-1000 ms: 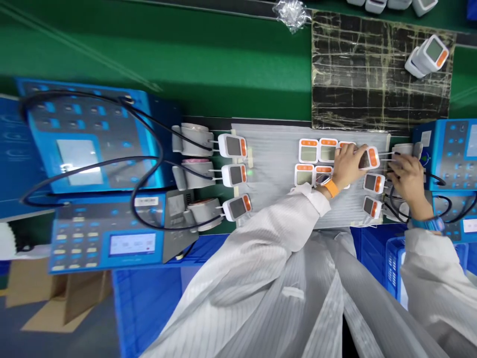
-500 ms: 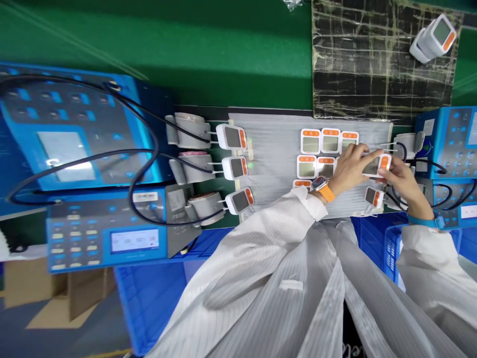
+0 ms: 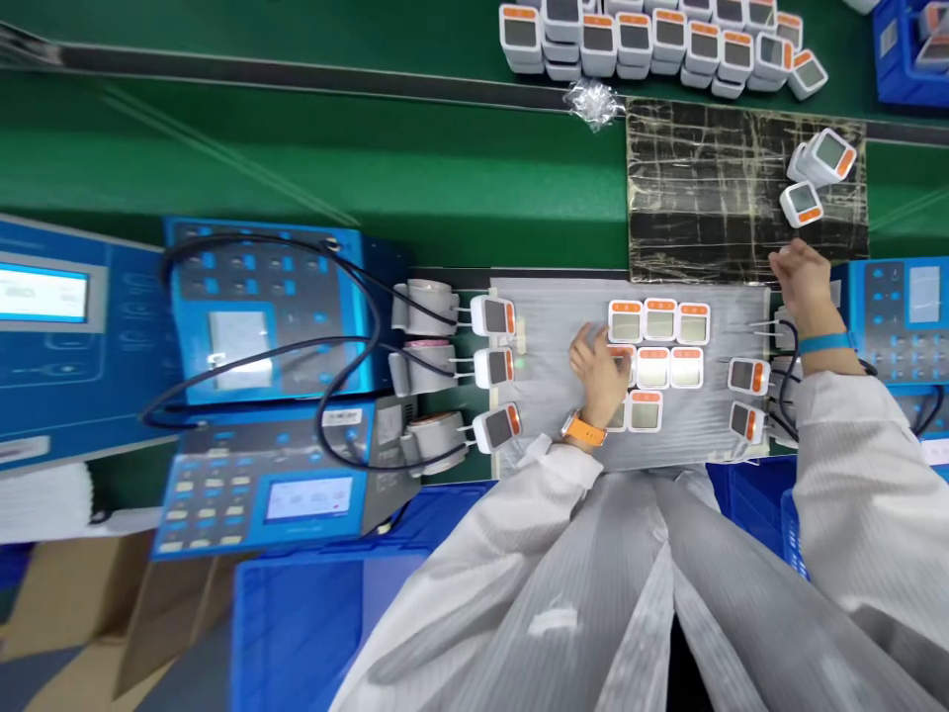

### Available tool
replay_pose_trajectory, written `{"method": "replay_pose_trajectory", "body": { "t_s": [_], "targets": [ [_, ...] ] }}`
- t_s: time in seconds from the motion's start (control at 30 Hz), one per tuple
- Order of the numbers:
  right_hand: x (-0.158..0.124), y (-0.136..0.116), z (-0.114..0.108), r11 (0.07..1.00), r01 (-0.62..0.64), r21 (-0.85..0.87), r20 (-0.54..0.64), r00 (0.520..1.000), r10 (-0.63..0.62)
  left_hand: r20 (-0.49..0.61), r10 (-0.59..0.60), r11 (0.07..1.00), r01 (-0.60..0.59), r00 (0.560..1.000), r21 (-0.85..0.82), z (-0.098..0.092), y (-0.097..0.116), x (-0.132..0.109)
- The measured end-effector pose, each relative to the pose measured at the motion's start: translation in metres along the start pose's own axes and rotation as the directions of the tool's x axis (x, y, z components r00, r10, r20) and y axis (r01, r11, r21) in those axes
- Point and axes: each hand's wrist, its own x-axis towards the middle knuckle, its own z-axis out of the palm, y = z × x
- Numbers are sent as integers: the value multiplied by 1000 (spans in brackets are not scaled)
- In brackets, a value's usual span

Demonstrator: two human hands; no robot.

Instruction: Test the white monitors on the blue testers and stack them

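On the grey mat (image 3: 556, 415), small white devices with grey screens and orange button strips stand in rows. My left hand (image 3: 599, 374) is over the left end of these rows, thumb and fingers apart. It partly hides a device (image 3: 624, 364) in the middle row; whether it touches it I cannot tell. My right hand (image 3: 805, 282) hovers at the lower right of the black taped board (image 3: 697, 198), fingers loosely bent, nothing visible in them. Just beyond it a single white device (image 3: 802, 204) lies on the board, beside a stack of similar devices (image 3: 826, 158).
Plugged devices (image 3: 492, 316) line the mat's left edge, and others (image 3: 747, 376) its right. Blue test instruments (image 3: 259, 326) with black cables flank both sides. Many more devices (image 3: 634, 40) are piled at the back, near a blue bin (image 3: 908, 59) and crumpled clear plastic (image 3: 593, 103).
My hands have parted: the left moved left along the rows, the right went up to the board. The device they held is gone from them; another device now lies by the stack. The view shifted.
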Motion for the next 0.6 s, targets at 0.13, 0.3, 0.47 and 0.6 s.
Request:
{"method": "replay_pose_trajectory", "body": {
  "t_s": [0.13, 0.3, 0.47, 0.6],
  "targets": [
    [-75, 9, 28, 967, 87, -238, 220, 975, -33, 61, 29, 998, -32, 998, 55, 3, 5, 31],
    [-152, 8, 107, 683, 547, -484, 583, 783, -215, 146, 29, 994, -43, 989, 95, 9, 17, 60],
    [-179, -5, 164, 480, 687, -546, 691, 693, -205, 178, 62, 996, -74, 982, 59, 12, 11, 65],
    [-174, -25, 181, 403, 724, -560, 736, 658, -159, 203, 52, 997, -62, 978, 44, 12, 12, 70]
  ]
}}
